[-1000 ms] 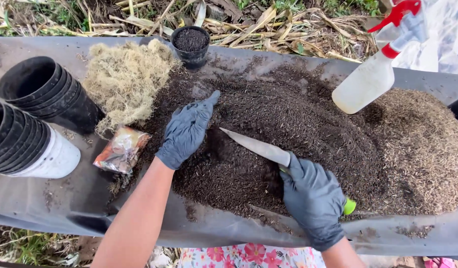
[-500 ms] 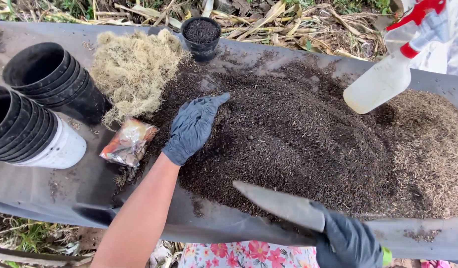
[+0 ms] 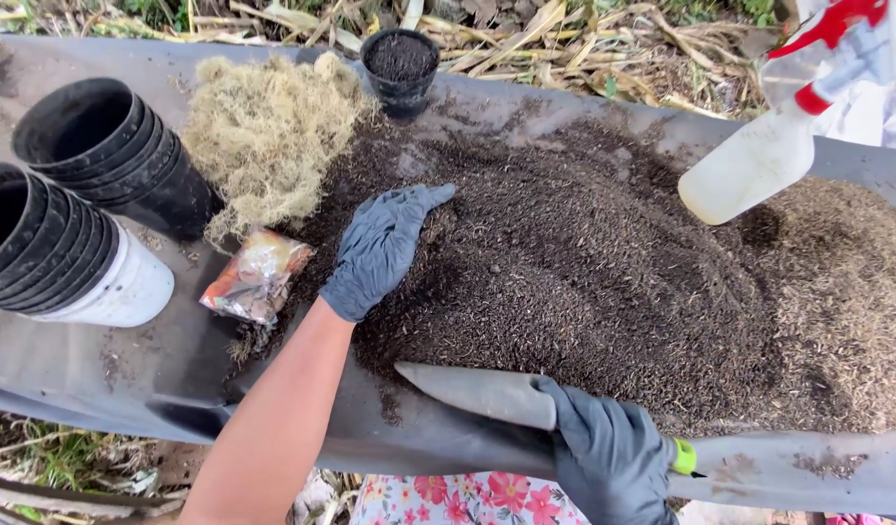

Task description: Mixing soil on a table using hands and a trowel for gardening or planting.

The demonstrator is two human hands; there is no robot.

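Dry stalks and straw litter the ground behind a long dark grey plastic-sheeted bench [image 3: 98, 369], seen from the head camera; a broad heap of dark brown potting soil [image 3: 584, 262] covers most of the sheet and serves as the landmark for all else.

On the heap's left slope lies the left hand [image 3: 380, 251], in a dark grey rubber glove, palm down, fingers stretched out and close together, pressing flat on the soil. At the heap's near edge the right hand [image 3: 611, 457], gloved alike, is curled tight around the handle of a grey-bladed trowel with a lime-green handle end [image 3: 487, 394]; its blade points left along the soil's front rim, tip on the bare sheet.

Left of the heap sits a clump of pale yellowish dry moss [image 3: 268, 136], touching the soil's edge; below it a small crumpled foil packet [image 3: 257, 275] lies just beside the soil. Farther left, well apart from the heap, two stacks of black plastic nursery pots [image 3: 88, 165] lie on their sides. Behind the heap stands a small black pot filled with soil [image 3: 400, 66], upright; at the heap's right a white spray bottle with a red trigger [image 3: 759, 160] hangs tilted.
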